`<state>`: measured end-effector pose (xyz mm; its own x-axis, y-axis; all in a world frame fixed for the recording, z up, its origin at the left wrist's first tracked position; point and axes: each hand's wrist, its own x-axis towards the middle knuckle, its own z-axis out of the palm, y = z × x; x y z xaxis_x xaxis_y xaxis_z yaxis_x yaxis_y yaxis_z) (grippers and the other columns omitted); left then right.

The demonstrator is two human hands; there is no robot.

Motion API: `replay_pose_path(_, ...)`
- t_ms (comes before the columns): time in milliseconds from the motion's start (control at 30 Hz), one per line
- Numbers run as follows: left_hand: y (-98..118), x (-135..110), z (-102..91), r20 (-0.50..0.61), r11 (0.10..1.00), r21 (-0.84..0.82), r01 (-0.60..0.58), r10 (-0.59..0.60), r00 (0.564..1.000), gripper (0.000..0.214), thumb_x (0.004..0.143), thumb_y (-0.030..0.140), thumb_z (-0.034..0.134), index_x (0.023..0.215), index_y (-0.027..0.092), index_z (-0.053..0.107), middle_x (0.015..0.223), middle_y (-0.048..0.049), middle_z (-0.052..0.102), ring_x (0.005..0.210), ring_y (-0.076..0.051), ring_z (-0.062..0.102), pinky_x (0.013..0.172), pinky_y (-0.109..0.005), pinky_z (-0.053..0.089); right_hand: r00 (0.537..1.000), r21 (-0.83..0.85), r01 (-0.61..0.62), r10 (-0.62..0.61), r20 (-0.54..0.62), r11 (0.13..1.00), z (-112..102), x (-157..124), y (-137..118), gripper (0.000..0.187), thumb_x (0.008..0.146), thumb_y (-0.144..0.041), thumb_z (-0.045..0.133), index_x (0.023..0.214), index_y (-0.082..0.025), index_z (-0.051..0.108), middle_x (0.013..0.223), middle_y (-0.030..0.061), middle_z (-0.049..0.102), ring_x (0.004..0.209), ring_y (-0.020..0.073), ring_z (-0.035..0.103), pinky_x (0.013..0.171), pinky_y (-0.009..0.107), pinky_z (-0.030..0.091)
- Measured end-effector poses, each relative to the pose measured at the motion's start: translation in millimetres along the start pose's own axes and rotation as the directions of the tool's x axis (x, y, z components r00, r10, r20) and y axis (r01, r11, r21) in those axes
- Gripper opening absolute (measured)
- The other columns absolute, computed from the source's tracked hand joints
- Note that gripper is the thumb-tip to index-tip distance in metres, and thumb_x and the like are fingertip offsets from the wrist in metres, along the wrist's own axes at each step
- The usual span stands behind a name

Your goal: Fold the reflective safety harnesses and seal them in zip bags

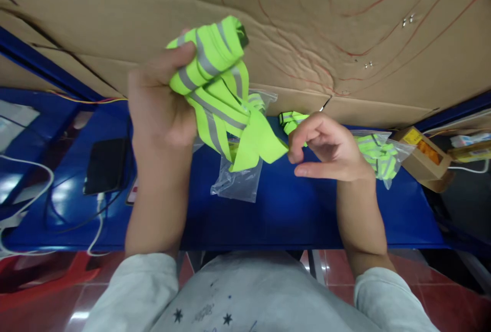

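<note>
My left hand (164, 91) is closed around a bundle of neon yellow reflective straps (210, 58) with grey stripes, raised above the blue table. Loose loops and ends of the straps hang below the bundle toward the right. My right hand (330, 148) is beside the hanging strap end, its fingers curled but parted from the thumb, with nothing visible between them. Beneath the hanging straps lies a clear plastic bag (240, 181). Behind my right hand, another neon strap bundle (293, 119) rests against the cardboard, partly hidden.
A bagged set of neon straps (378, 155) lies to the right, near an open cardboard box (425, 155). At left, a black phone (105, 166) is plugged into a white cable (100, 219). Cardboard (307, 30) with red lines walls the back of the blue table (299, 219).
</note>
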<state>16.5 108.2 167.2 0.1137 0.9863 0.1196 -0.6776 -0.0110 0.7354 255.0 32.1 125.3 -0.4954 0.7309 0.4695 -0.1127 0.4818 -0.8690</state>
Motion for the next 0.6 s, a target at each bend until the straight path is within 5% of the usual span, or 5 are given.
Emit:
replay_pose_path(100, 4.1, -0.4, -1.0, 0.082, 0.998, 0.058, -0.035, 0.030, 0.996, 0.028, 0.100, 0.018, 0.044, 0.088, 0.018, 0.070, 0.110, -0.0074, 0.077, 0.141, -0.030, 0.057, 0.124, -0.048, 0.047, 0.991, -0.107, 0.019, -0.033, -0.133, 0.994, 6.6, 6.3, 11.9, 0.045, 0.082, -0.027, 0.087, 0.120, -0.026, 0.062, 0.103, 0.0007, 0.068, 0.095, 0.0149, 0.067, 0.086, 0.029, 0.056)
replay_pose_path(233, -1.4, -0.4, 1.7, 0.104, 0.995, 0.097, -0.006, -0.005, 0.995, 0.030, 0.098, 0.023, 0.043, 0.091, 0.017, 0.071, 0.115, -0.0080, 0.078, 0.143, -0.032, 0.055, 0.121, -0.054, 0.048, 0.992, -0.311, 0.019, -0.057, -0.113, 0.950, 13.5, 11.4, 23.4, 0.056, 0.082, -0.043, 0.087, 0.129, -0.028, 0.061, 0.113, 0.0032, 0.064, 0.106, 0.0190, 0.064, 0.096, 0.035, 0.055)
replay_pose_path(367, -10.4, 3.1, 0.1, 0.065, 0.994, 0.103, 0.019, -0.026, 0.998, 0.027, 0.097, 0.025, 0.046, 0.090, 0.020, 0.071, 0.114, -0.0054, 0.079, 0.142, -0.032, 0.055, 0.119, -0.055, 0.048, 0.982, -0.502, 0.048, -0.132, -0.132, 0.864, 21.0, 12.2, 22.7, 0.055, 0.071, -0.053, 0.093, 0.108, -0.024, 0.064, 0.126, 0.0087, 0.060, 0.121, 0.0281, 0.060, 0.106, 0.045, 0.052)
replay_pose_path(600, -12.6, 10.0, -9.9, -0.041, 0.997, 0.043, -0.062, 0.063, 0.997, 0.014, 0.089, 0.022, 0.058, 0.083, 0.026, 0.070, 0.100, -0.0004, 0.077, 0.125, -0.028, 0.063, 0.122, -0.046, 0.044, 0.969, -0.624, -0.099, -0.067, -0.238, 0.775, 39.9, 16.5, 36.8, 0.043, 0.080, -0.058, 0.085, 0.101, -0.023, 0.071, 0.085, 0.0013, 0.067, 0.078, 0.0196, 0.061, 0.076, 0.036, 0.050)
